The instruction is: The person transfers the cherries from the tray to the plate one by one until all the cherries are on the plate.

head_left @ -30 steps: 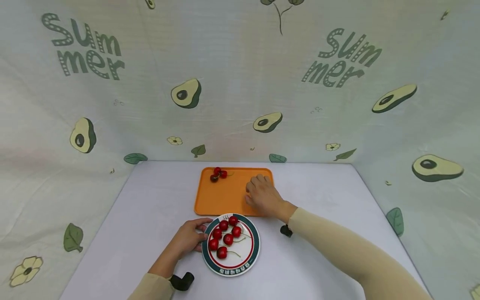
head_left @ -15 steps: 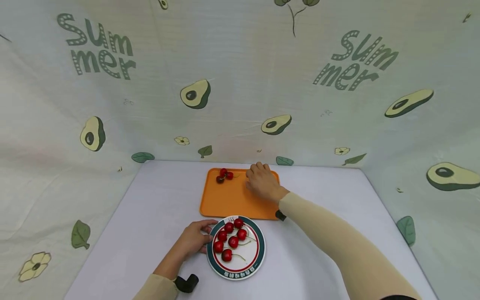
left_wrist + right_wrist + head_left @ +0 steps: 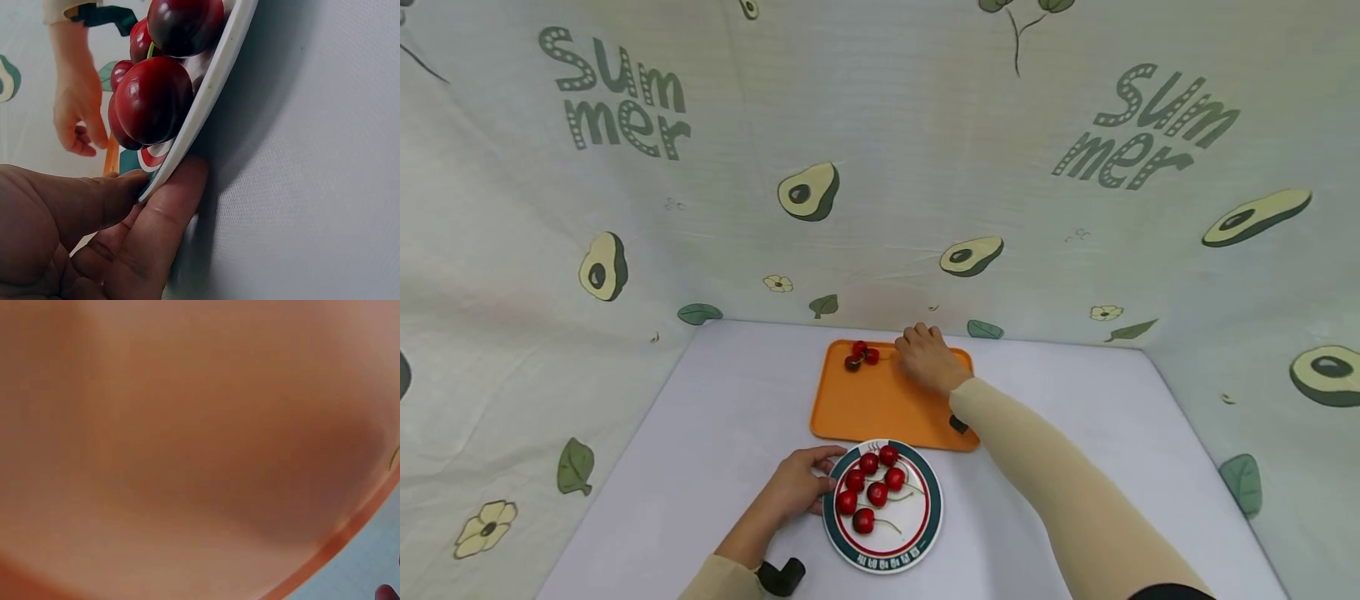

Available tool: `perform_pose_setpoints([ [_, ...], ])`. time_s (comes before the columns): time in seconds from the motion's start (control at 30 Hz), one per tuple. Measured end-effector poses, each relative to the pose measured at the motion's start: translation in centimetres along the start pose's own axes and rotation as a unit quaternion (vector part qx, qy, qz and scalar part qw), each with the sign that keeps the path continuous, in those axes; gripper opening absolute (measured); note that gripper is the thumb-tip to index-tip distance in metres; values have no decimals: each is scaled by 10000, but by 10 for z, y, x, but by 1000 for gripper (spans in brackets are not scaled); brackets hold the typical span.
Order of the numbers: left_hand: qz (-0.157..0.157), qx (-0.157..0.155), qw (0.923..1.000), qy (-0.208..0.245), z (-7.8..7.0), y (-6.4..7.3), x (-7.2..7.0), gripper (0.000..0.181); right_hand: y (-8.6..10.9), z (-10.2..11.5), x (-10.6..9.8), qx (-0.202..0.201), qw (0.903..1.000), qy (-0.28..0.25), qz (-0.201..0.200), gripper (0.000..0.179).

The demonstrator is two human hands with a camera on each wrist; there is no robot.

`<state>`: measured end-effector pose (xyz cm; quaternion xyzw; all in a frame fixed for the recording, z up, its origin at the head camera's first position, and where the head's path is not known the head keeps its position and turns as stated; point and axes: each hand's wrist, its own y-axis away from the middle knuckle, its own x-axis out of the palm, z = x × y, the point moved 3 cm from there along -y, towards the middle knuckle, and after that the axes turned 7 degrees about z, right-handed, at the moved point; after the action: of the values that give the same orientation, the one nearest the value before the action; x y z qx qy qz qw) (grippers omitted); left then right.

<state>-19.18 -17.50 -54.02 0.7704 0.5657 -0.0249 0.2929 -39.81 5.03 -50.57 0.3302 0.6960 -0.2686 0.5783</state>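
With thumb above and a finger beneath, my left hand pinches the left rim of a white plate banded in green and red; the left wrist view shows this grip closely. Several red cherries with stems lie on the plate. Farther back, my right hand is over the far right part of an orange tray, fingers loosely bent. The left wrist view shows nothing in that right hand. A small cluster of cherries lies in the tray's far left corner, left of the right hand.
The plate stands just in front of the tray on a white-covered table. Behind the table hangs a pale cloth printed with avocados and lettering. In the right wrist view the tray's rim curves across the lower right.
My right hand has moved away from me, from over the tray's right part toward its far edge, and a little left. The left hand keeps hold of the plate. The head view has shifted slightly.
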Motion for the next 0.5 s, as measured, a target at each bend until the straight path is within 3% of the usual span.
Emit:
perform_pose_setpoints([
  [0.2, -18, 81, 9999, -92, -2, 1, 0, 49, -12, 3, 8, 30, 9994, -75, 322, 29],
  [0.5, 50, 109, 9999, -27, 2, -2, -2, 49, -22, 13, 9, -76, 9990, -154, 419, 26],
])
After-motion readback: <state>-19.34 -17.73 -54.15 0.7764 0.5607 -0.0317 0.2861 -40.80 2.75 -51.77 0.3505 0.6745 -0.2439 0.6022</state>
